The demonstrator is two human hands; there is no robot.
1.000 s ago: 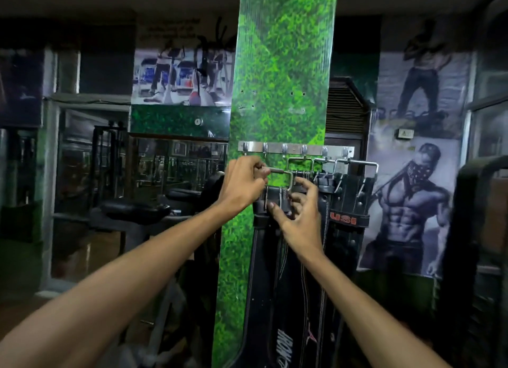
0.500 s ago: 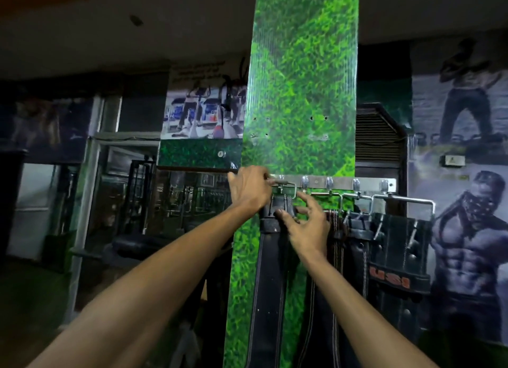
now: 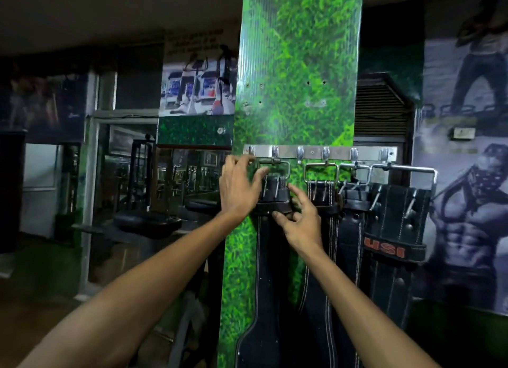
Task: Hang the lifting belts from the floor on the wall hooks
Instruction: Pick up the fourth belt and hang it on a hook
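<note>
Hanging step, frame centre: belt [image 3: 270, 246] buckle [image 3: 275, 165] sits on hook [image 3: 275, 152]. Left hand [image 3: 237, 187] spread beside it; right hand [image 3: 301, 222] fingers loosely curled at the loop. Next: let go, check it holds.

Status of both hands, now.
Left hand: open, fingers spread beside the steel buckle, holding nothing.
Right hand: open, fingertips at the leftmost black leather belt, no closed grip.

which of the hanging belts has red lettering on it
The rightmost belt, widest of the four on the hook rail. Its loop shows red "USI"; the other three are plain black, including the one between the hands.
</note>
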